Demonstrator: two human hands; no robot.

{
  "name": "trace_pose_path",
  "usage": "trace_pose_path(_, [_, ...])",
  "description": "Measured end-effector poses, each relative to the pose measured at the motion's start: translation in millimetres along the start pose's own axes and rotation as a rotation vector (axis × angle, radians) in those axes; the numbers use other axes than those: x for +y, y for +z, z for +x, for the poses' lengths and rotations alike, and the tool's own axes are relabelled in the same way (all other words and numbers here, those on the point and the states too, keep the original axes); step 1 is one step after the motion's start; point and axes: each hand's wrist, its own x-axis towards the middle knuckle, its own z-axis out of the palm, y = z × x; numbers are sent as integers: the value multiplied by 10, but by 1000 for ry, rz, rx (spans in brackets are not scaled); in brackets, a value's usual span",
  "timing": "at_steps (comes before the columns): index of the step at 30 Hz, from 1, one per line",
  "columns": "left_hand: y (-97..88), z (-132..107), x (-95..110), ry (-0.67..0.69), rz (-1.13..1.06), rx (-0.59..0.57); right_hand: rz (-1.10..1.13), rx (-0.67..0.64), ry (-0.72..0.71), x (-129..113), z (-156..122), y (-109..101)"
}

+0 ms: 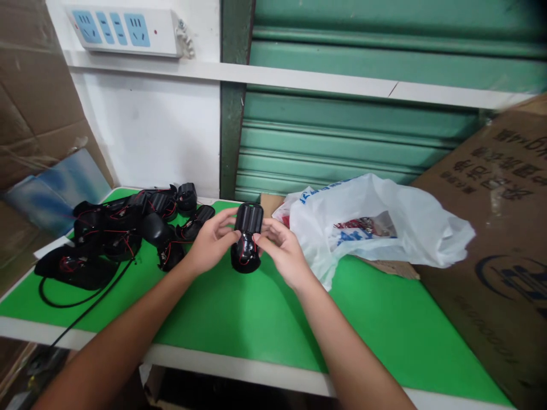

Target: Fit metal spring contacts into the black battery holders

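At the centre of the frame both hands close on one rounded black plastic housing with ribbed battery slots on top and thin red wires showing at its lower end. The left hand pinches its left side with thumb and fingertips, and the right hand grips the right side the same way. They hold it upright, just above or on the green table mat; contact with the mat cannot be told. To the left lies a heap of similar black wired housings, touching one another, with a black cable looping out toward the table edge. Judging from this, one piece is in hand and many wait in the heap; which of them are finished is not visible. A crumpled white plastic bag lies right of centre, a brown cardboard box leans beyond it, and a white power strip sits on the wall at upper left.
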Motion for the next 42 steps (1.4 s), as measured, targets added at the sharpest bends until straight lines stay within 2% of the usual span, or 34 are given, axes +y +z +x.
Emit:
trace_pose_path(7, [8, -10, -27, -20, 11, -32, 41, 20, -1, 29, 3, 0])
trace_pose_path(17, [-53, 14, -81, -1, 23, -94, -26, 46, -16, 59, 6, 13])
trace_pose_path(28, [-29, 7, -97, 8, 24, -97, 78, 42, 20, 85, 30, 2])
trace_pose_path(34, [-30, 19, -99, -25, 11, -52, 54, 40, 30, 65, 22, 10])
trace_pose_path(38, [-35, 30, -32, -110, -27, 35, 52, 2, 19, 38, 0, 27])
trace_pose_path(42, [-16, 32, 10, -148, -80, 139, 49, 27, 53, 39, -2, 29])
